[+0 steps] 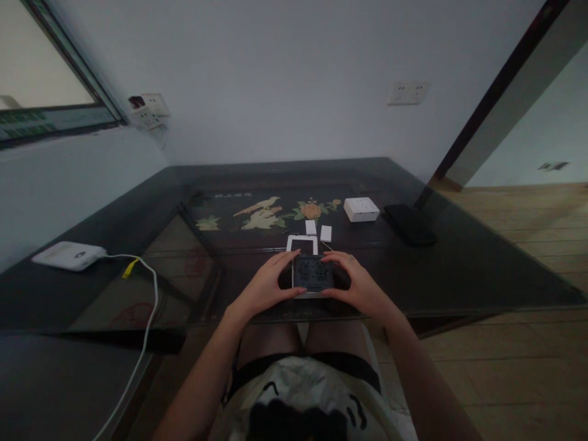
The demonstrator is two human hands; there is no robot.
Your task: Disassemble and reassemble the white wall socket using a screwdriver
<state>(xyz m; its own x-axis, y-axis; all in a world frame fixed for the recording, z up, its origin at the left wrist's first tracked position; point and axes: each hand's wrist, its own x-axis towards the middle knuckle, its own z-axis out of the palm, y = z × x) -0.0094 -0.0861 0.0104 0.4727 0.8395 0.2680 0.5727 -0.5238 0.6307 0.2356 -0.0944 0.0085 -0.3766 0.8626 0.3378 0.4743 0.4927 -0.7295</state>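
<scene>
Between my two hands sits a square wall switch base (313, 274), its dark inner side facing up and a pale rim along its near edge. My left hand (271, 278) grips its left side, thumb near the front corner and fingertips at the far one. On the opposite side my right hand (356, 282) holds it the same way. Just beyond lies a white rectangular frame (288, 244) with an open middle, partly behind the base. Two small white rectangular plates, a left one (311, 228) and a right one (326, 233), rest past the frame. A thin rod (327, 246) shows beside my right fingertips.
A white boxy socket unit (361, 210) stands at the back right, with a flat black object (410, 225) beside it. On the left, a white device (68, 255) trails a white cable (155, 288) over the front edge of the dark glossy table (441, 269). Wall sockets (408, 93) are behind.
</scene>
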